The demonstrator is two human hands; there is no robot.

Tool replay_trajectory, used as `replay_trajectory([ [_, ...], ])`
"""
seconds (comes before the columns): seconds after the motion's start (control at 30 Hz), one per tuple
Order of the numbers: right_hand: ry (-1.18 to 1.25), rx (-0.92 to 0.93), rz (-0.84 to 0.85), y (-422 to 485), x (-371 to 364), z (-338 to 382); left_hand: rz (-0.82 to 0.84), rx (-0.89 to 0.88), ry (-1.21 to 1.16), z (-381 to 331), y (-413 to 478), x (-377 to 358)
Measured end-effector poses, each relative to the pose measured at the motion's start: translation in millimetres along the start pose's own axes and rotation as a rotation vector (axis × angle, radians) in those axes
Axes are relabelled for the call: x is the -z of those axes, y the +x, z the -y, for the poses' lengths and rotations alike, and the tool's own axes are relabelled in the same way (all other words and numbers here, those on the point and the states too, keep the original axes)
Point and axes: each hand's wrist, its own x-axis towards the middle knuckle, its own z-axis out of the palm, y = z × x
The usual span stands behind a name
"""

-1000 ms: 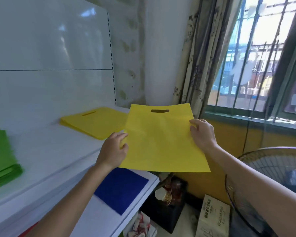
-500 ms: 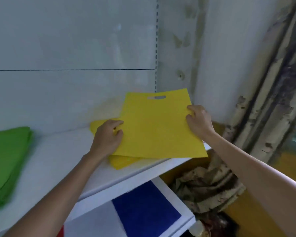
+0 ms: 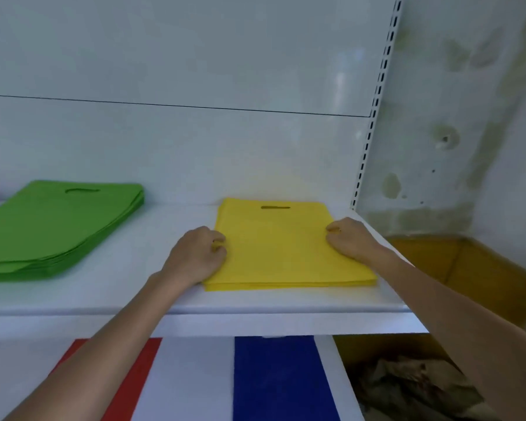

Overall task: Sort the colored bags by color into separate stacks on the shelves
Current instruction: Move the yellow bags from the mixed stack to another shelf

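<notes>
**Head view: both hands on the yellow stack, upper shelf**

Head camera looks down on a white upper shelf (image 3: 152,268), where the yellow stack (image 3: 280,247) of flat bags lies with its edges squared and its cut-out handle slot turned toward the back panel (image 3: 195,56). The left hand (image 3: 195,256) is at the stack's left edge, thumb and curled fingers closed on that edge. The right hand (image 3: 351,238) is at the stack's right edge, its fingers likewise curled and pinching the bags there. Both forearms reach in from below the stack.

Well to the left of the yellow stack, on the same shelf, lies a green stack (image 3: 52,223), its layers fanned slightly at the near edge and its handle slot also toward the back.

Below the yellow stack, on the lower shelf (image 3: 195,375), a blue bag (image 3: 280,378) lies almost directly underneath. A red bag (image 3: 134,375) lies to the left of the blue one, partly hidden by the left forearm.

Just right of the yellow stack a slotted upright (image 3: 374,110) marks the end of the shelving. Beyond it are a stained wall (image 3: 468,117) and an open cardboard box (image 3: 468,262), with crumpled cloth (image 3: 413,387) lower down.
</notes>
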Motion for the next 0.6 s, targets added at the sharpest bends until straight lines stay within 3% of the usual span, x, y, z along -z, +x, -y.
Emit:
replay_trajectory([
  [0.37, -0.031, 0.034, 0.109, 14.8, -0.9, -6.5, -0.066, 0.147, -0.078, -13.0, -0.5, -3.4],
  [0.47, -0.087, 0.064, -0.012, 17.8, 6.8, 7.7, -0.103, 0.151, -0.064, -10.3, -4.4, 4.1],
  [0.6, 0.176, 0.317, -0.155, 17.7, 4.8, 73.9, -0.255, 0.132, -0.047, 4.7, -20.2, 37.6],
])
